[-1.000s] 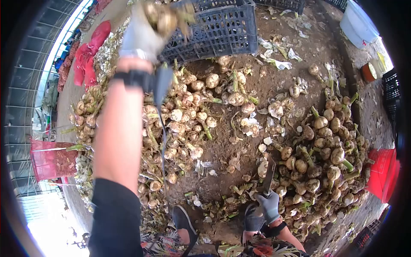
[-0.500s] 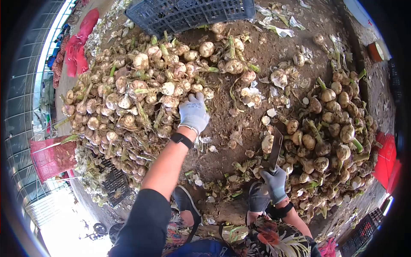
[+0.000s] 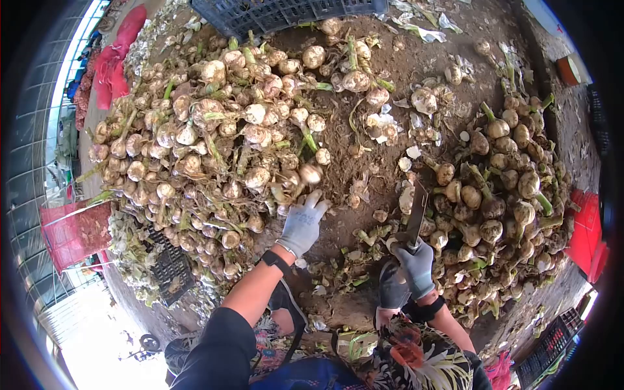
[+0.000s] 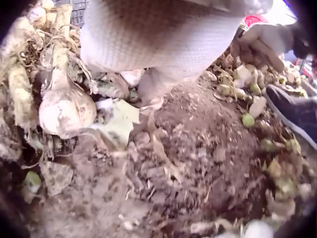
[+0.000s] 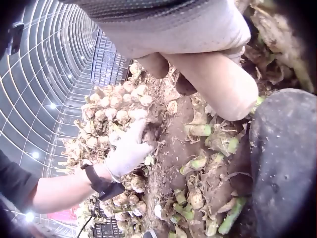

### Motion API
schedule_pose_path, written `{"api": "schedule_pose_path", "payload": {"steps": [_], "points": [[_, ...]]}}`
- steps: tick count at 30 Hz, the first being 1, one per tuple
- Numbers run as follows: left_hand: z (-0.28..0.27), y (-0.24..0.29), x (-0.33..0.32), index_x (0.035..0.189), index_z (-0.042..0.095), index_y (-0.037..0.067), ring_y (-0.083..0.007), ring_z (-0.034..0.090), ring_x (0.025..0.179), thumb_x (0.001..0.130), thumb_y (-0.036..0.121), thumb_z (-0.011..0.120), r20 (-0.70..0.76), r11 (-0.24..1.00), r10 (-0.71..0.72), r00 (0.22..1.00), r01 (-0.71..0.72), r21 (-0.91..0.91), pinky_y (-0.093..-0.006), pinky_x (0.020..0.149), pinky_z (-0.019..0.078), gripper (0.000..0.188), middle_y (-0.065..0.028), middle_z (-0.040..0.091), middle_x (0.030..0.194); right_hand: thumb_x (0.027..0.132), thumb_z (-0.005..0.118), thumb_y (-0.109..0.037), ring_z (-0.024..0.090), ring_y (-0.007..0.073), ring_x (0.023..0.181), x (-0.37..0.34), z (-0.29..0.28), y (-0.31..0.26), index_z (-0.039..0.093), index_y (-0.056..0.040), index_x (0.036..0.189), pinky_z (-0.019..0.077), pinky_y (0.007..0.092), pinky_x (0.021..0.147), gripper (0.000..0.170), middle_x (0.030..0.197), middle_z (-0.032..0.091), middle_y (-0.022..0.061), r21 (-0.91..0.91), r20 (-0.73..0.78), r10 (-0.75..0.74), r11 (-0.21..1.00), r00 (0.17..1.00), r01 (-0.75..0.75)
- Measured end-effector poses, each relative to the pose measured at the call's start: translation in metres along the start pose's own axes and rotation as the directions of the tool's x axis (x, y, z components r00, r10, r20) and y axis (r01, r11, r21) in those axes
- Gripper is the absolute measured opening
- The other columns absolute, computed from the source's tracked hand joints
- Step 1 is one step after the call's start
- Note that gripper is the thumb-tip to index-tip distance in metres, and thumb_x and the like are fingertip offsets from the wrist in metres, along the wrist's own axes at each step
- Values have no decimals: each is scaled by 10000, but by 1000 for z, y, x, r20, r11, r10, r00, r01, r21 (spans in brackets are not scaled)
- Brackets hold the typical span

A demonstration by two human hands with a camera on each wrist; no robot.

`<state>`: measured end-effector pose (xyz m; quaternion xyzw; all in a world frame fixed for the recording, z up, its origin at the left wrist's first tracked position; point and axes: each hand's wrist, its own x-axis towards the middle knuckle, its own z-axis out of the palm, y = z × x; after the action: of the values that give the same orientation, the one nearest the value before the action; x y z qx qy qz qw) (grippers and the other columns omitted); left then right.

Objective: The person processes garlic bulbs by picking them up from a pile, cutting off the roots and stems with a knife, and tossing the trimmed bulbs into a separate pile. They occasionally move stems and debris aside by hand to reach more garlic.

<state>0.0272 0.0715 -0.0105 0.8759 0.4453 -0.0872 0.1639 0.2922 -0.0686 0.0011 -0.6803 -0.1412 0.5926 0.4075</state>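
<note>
My left hand point(image 3: 303, 224), in a pale grey work glove, reaches palm down to the near edge of a big pile of garlic bulbs point(image 3: 195, 133). Its fingertips are right at a blurred bulb point(image 3: 311, 173). The left wrist view has the glove across the top, with a garlic bulb point(image 4: 67, 111) on the soil beside it. Low on the right, my gloved right hand point(image 3: 416, 265) grips a knife point(image 3: 418, 218), its broad dark blade pointing away from me. The knife's pale wooden handle point(image 5: 218, 84) sticks out below that glove in the right wrist view.
A second garlic heap point(image 3: 494, 214) lies on the right. At the back is a dark plastic crate point(image 3: 292, 14); a red bucket point(image 3: 585, 234) stands at the right edge. Trimmed stalks and skins point(image 3: 348, 263) litter the soil near my shoes point(image 3: 393, 286).
My left hand carried garlic near the crate, came back to the left pile without it, then slid nearer to me along the pile's edge. The right hand keeps holding the knife in place.
</note>
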Motion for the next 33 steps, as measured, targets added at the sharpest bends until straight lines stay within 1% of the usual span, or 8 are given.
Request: {"api": "schedule_pose_path", "payload": {"steps": [7,13,16,22,23,25,29,33], "points": [[-68,20,51,1166,593,66,-345,678,866,859,100,636,-65,683,-537,841,389,-619,-410,748,570,312,-166,593,1168,839,717,-5,579,45,732,-1,6,-4,675,22,1062,475,210,653,229,838,672,-22,-30,15,2,1000,1000,-1],[-50,-2,128,1284,534,13,-356,683,952,846,282,714,72,915,-403,912,404,0,-448,823,562,545,-198,642,1059,845,714,-10,563,41,699,0,5,-3,678,11,1043,464,213,620,202,820,662,-25,-11,18,1,1000,1000,-1],[-68,-18,123,1249,607,57,-273,692,956,853,256,732,287,833,-349,892,436,-342,-390,858,562,460,-136,697,1065,843,725,-19,563,40,702,-1,7,-4,684,13,1045,464,212,623,209,824,665,-26,1,5,-15,1000,1000,15],[-242,-37,156,942,660,78,-88,608,736,966,287,646,156,475,-500,852,420,-773,-265,739,548,211,-55,684,848,839,729,-24,565,41,717,-1,4,-4,684,21,1044,467,213,638,215,824,664,-33,-4,17,24,1000,1000,-24],[-268,-38,159,847,659,94,-143,594,685,993,280,598,-233,319,-210,950,-158,-934,-278,736,539,245,-72,689,850,839,729,-24,565,41,717,-1,4,-7,684,21,1044,467,213,638,215,824,664,-33,-5,10,20,1000,1000,-20],[-322,-51,205,906,700,92,-241,647,804,957,372,619,-67,-435,-639,766,-432,-790,-326,816,534,296,-120,711,964,839,730,-25,565,41,717,-2,2,-11,682,21,1045,469,215,642,216,826,664,-33,1,21,30,1000,999,-30],[-320,-80,258,1365,538,195,-210,646,1023,997,452,574,-368,246,-488,792,-279,-928,-381,827,562,450,-86,638,1203,841,726,-24,561,39,714,-1,-6,-15,681,18,1045,468,213,645,214,826,664,-34,14,3,54,998,999,-54],[-213,2,307,1341,585,106,-358,602,1202,822,561,723,-593,982,128,795,-184,-35,-441,1041,473,703,-227,552,1377,841,723,-21,563,34,722,2,-12,-27,683,12,1046,466,211,649,212,839,674,-31,27,-18,66,998,998,-65]]}}
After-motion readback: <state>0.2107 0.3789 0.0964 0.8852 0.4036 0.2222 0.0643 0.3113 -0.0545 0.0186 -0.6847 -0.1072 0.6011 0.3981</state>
